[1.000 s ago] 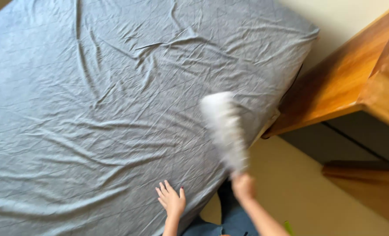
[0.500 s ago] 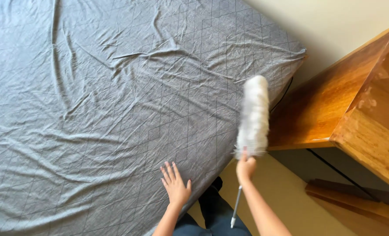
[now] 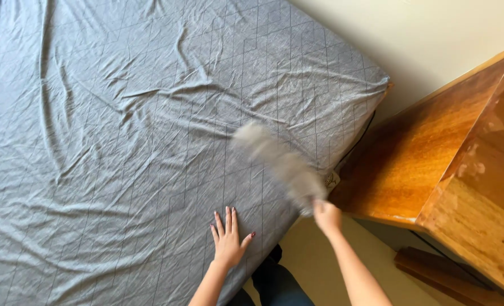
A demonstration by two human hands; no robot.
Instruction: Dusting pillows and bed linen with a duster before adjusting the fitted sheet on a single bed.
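The fluffy duster (image 3: 280, 165) lies low across the grey sheet (image 3: 122, 141), its pale head blurred and stretching from about the middle of the view toward 4 o'clock, where its handle end disappears into the right hand (image 3: 327, 216). That hand is closed round the handle (the fingers themselves are smeared by motion, so how tightly they wrap cannot be told). The step in hand looks like a sweep of the duster over the near right corner of the bed.

At 6 o'clock from the duster head, the left hand (image 3: 228, 238) rests flat on the sheet with fingers spread and straight, holding nothing, only pressing the fabric near the mattress edge.

Outward from there, the sheet is heavily creased, with long folds running toward 10 o'clock and a tucked corner at 2 o'clock. A wooden desk (image 3: 433, 164) stands just beside the bed at 3 o'clock, and a pale wall (image 3: 433, 39) rises behind it.

A further stroke would seem to call for keeping the head in light contact with the fabric and clear of the desk edge, with the flat hand steadying the sheet.
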